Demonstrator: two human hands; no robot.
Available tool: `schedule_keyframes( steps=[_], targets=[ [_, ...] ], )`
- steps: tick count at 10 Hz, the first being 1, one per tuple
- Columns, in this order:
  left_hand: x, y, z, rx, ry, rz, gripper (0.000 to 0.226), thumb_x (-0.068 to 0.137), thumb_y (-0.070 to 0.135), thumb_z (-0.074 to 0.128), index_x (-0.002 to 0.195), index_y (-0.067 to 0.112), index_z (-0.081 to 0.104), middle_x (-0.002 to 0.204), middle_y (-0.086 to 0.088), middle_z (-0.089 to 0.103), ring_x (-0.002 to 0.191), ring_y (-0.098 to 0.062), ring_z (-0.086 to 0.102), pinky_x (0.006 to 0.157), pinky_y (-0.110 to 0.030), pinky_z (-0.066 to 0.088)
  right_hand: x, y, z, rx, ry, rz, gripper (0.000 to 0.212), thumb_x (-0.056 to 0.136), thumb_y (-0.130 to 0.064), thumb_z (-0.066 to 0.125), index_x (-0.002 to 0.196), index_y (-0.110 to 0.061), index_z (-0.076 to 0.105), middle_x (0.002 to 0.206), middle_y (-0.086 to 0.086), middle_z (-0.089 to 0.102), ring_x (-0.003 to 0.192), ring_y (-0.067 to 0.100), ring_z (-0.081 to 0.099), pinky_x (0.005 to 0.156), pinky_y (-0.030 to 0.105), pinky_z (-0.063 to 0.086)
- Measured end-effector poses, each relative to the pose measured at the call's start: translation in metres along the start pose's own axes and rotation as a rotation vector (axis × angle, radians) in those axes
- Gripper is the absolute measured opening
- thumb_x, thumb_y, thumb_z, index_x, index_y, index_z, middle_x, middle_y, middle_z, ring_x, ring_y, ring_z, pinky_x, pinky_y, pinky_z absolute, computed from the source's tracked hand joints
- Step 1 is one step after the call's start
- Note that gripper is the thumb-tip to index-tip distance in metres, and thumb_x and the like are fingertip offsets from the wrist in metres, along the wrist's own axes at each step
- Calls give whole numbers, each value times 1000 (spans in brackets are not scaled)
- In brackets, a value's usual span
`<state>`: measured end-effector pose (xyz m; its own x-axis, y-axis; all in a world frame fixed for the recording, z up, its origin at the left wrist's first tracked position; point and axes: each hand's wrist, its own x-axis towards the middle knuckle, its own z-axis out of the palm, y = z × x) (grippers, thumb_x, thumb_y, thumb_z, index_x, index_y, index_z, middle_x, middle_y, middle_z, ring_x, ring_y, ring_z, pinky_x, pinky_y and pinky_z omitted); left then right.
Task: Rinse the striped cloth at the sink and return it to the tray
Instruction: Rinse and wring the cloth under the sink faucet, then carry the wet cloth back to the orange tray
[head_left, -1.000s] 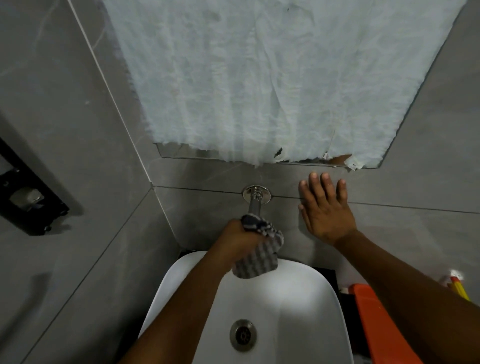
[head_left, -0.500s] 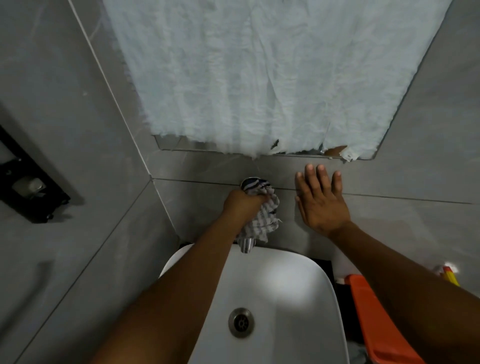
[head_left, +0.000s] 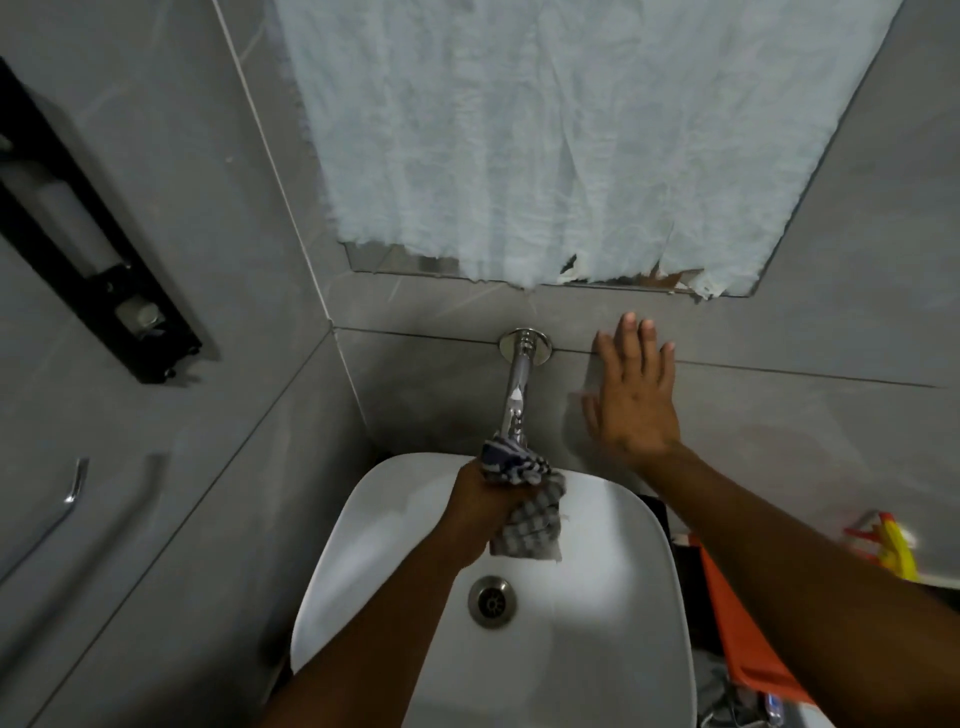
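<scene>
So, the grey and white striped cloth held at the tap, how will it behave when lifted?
The grey and white striped cloth is probably floppy: it bunches in the left hand and its free end droops into the white basin. It likely weighs little, since one grip holds it. Whether it is wet cannot be seen.

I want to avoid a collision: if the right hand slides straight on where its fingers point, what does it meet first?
Probably the mirror's lower edge. The right hand lies flat on the wall tile, fingers pointing up it.
</scene>
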<state>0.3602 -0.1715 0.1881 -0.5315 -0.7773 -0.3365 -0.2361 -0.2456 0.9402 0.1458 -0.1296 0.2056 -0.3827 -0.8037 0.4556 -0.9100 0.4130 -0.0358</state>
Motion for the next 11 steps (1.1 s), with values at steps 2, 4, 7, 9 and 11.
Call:
schedule_keyframes(
  steps=[2, 4, 7, 9, 11],
  targets=[
    [-13, -24, 10, -344, -116, -173, 34, 86, 0, 57, 118, -9, 59, 116, -31, 63, 107, -41, 62, 95, -49, 50, -76, -40, -13, 931, -737, 299, 31, 84, -59, 63, 93, -30, 70, 93, -1, 71, 89, 18, 70, 65, 37, 61],
    [1, -35, 8, -805, -293, -354, 52, 84, 20, 34, 126, -4, 54, 129, -26, 59, 123, -41, 52, 100, -54, 44, -99, -7, -16, 1177, -686, 548, 7, 85, -16, 76, 91, -14, 74, 77, 3, 75, 68, 16, 74, 61, 35, 64],
    [27, -14, 119, -63, -386, -196, 33, 75, -14, 57, 100, 6, 65, 88, -12, 66, 76, -25, 62, 65, -30, 49, -169, 87, -27, 1414, -440, 1011, 17, 87, -3, 70, 90, -20, 71, 72, -5, 75, 58, 7, 70, 49, 26, 58],
    [73, -7, 256, 572, -548, 64, 52, 66, 14, 86, 109, 8, 58, 110, -15, 67, 100, -30, 66, 74, -39, 54, -244, 150, -9, 1612, -95, 1510, 20, 91, -1, 64, 111, -4, 67, 95, 12, 77, 79, 28, 74, 54, 34, 64],
    [109, -89, 380, 1208, -682, 384, 57, 74, 12, 72, 127, 3, 52, 130, -22, 56, 118, -37, 55, 94, -39, 48, -282, 189, 59, 1641, -60, 1847, 29, 96, 5, 52, 124, 5, 56, 110, 26, 67, 87, 33, 67, 70, 44, 62]
  ],
)
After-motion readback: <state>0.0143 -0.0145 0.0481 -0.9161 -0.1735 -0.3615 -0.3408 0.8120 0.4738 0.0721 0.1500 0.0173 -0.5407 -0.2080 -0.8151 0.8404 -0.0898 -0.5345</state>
